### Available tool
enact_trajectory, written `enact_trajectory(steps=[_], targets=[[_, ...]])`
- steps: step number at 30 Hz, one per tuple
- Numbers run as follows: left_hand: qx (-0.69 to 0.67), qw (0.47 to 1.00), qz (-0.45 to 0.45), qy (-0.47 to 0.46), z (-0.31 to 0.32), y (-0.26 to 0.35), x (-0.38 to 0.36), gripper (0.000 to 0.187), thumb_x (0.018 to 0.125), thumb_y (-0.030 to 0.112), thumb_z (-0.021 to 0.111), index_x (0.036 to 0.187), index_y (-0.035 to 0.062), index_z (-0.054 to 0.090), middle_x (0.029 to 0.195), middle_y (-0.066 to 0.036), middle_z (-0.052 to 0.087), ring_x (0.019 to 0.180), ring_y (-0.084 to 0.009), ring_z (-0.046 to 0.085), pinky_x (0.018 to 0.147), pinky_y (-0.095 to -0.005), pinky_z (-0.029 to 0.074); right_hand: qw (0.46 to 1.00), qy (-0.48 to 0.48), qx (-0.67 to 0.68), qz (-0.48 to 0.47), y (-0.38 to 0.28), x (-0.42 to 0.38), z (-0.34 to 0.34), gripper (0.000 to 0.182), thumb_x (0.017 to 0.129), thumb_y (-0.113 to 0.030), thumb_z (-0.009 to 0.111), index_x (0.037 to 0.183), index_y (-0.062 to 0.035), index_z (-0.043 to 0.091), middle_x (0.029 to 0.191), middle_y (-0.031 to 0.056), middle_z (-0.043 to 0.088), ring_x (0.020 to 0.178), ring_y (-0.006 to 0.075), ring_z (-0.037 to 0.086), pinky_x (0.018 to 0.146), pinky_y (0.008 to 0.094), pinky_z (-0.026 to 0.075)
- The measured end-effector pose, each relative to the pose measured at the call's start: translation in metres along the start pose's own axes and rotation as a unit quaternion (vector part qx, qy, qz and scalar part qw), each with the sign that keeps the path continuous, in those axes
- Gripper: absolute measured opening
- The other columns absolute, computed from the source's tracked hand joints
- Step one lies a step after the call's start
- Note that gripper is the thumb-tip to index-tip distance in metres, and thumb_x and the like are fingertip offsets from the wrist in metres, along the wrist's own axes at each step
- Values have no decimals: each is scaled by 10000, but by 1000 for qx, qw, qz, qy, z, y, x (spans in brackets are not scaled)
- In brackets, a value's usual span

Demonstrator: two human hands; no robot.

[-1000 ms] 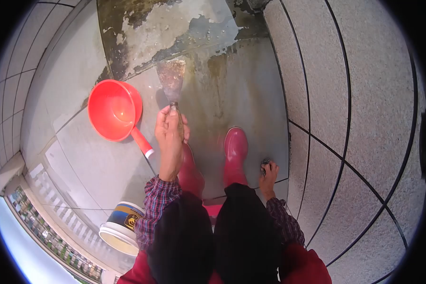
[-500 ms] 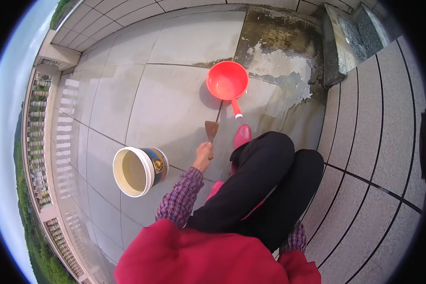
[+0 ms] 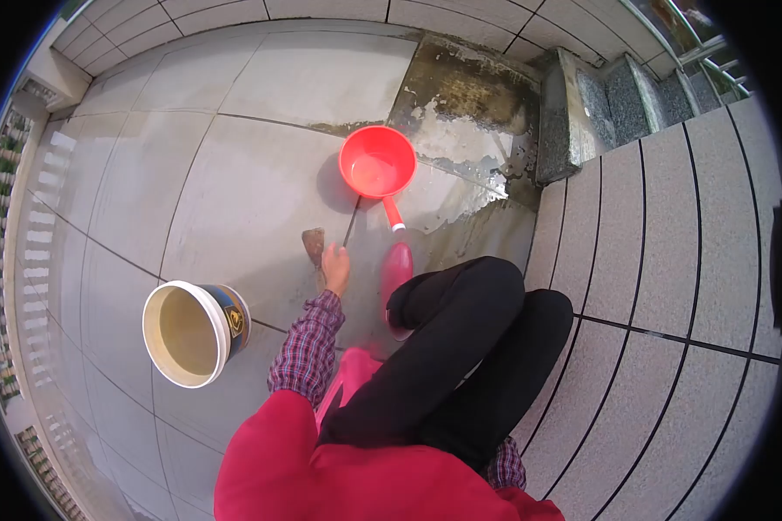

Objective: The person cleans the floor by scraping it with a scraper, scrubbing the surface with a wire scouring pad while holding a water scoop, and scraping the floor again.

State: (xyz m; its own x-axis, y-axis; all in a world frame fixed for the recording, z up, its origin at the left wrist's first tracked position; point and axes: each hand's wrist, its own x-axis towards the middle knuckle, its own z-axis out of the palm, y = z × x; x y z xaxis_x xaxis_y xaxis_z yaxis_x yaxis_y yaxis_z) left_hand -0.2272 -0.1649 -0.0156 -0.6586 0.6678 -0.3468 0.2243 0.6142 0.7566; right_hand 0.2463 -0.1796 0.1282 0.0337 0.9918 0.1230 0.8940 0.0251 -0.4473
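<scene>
My left hand (image 3: 335, 269) is closed round the handle of a scraper (image 3: 314, 244) with a flat, rusty brown blade. The blade points away from me, low over the wet floor tiles. Farther out, a red water dipper (image 3: 377, 163) rests on the floor, its handle towards me and a little water inside. A white-rimmed bucket (image 3: 188, 337) with a dark label and murky liquid stands to the left of my left arm. My right hand is hidden past my thigh; just its plaid cuff (image 3: 506, 466) shows.
Pink boots (image 3: 397, 278) are on my feet, close to the dipper's handle. A tiled wall (image 3: 634, 260) rises along the right, with stone steps (image 3: 573, 130) beyond. A stained, wet floor patch (image 3: 460, 87) lies before the steps. A balustrade (image 3: 0, 217) runs along the left.
The view has shifted right, so the dipper and bucket appear farther left. My left hand has turned the scraper, its blade now left of the knuckles. More of the steps shows.
</scene>
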Motion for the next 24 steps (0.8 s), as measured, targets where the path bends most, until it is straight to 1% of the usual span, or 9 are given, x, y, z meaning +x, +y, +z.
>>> enact_trajectory(steps=[1, 3, 5, 7, 8, 12, 15, 19, 24], targets=[[-20, 1000, 5, -2, 19, 11, 11, 472, 878, 288, 481, 1222, -31, 430, 1193, -155, 503, 1126, -242, 461, 961, -332, 341, 1000, 12, -10, -12, 4, 23, -10, 169, 687, -129, 568, 826, -31, 566, 810, 155, 546, 747, 346, 519, 683, 392, 398], [-307, 934, -99, -150, 53, 47, 27, 467, 899, 331, 442, 1227, -2, 431, 1218, -157, 482, 1147, -272, 438, 935, -428, 349, 998, 38, -30, -27, 12, 62, -33, 170, 688, -132, 572, 824, -31, 567, 805, 155, 547, 743, 345, 521, 680, 392, 399], [-331, 908, -146, -212, 77, 81, 42, 463, 904, 359, 441, 1225, 29, 397, 1199, -187, 482, 1052, -300, 503, 850, -467, 421, 996, 63, -46, -33, 22, 91, -52, 171, 689, -135, 576, 823, -30, 568, 799, 156, 548, 740, 345, 523, 676, 391, 401], [-563, 757, -221, -248, 92, 103, 52, 404, 884, 353, 502, 1150, 51, 463, 963, -150, 563, 824, -239, 584, 702, -429, 488, 995, 81, -54, -29, 32, 105, -64, 172, 690, -138, 580, 822, -30, 570, 793, 156, 550, 736, 344, 525, 673, 391, 402], [-558, 751, -260, -240, 94, 115, 56, 358, 870, 323, 543, 1085, 47, 462, 829, -126, 547, 664, -216, 564, 600, -371, 506, 994, 86, -56, -25, 36, 106, -66, 172, 690, -140, 581, 822, -29, 570, 790, 156, 550, 734, 343, 527, 671, 390, 403], [-605, 701, -248, -285, 81, 103, 80, 289, 855, 209, 578, 1058, 44, 454, 758, -68, 516, 598, -129, 524, 514, -225, 473, 996, 81, -43, -9, 42, 94, -61, 175, 691, -146, 589, 819, -28, 573, 779, 156, 553, 728, 342, 531, 664, 389, 406], [-613, 705, -209, -288, 1, 116, 44, 269, 863, 208, 568, 1050, 45, 463, 744, -52, 518, 584, -120, 521, 491, -232, 461, 999, 21, 20, -34, 13, 89, 0, 177, 693, -151, 595, 818, -27, 574, 770, 157, 555, 722, 341, 534, 659, 389, 408], [-519, 828, -133, -165, -168, 133, -44, 200, 858, 187, 572, 958, 42, 478, 692, -44, 522, 536, -115, 524, 443, -228, 433, 975, -117, 176, -72, -92, 14, 142, 180, 694, -157, 602, 815, -26, 577, 758, 157, 557, 716, 340, 539, 652, 388, 411], [-345, 934, -93, 27, -314, 86, -145, 200, 857, 169, 563, 980, 24, 500, 654, -26, 507, 429, -100, 473, 375, -223, 384, 943, -177, 277, -45, -161, -99, 194, 185, 696, -165, 612, 812, -25, 580, 744, 158, 560, 707, 338, 544, 643, 387, 415]])
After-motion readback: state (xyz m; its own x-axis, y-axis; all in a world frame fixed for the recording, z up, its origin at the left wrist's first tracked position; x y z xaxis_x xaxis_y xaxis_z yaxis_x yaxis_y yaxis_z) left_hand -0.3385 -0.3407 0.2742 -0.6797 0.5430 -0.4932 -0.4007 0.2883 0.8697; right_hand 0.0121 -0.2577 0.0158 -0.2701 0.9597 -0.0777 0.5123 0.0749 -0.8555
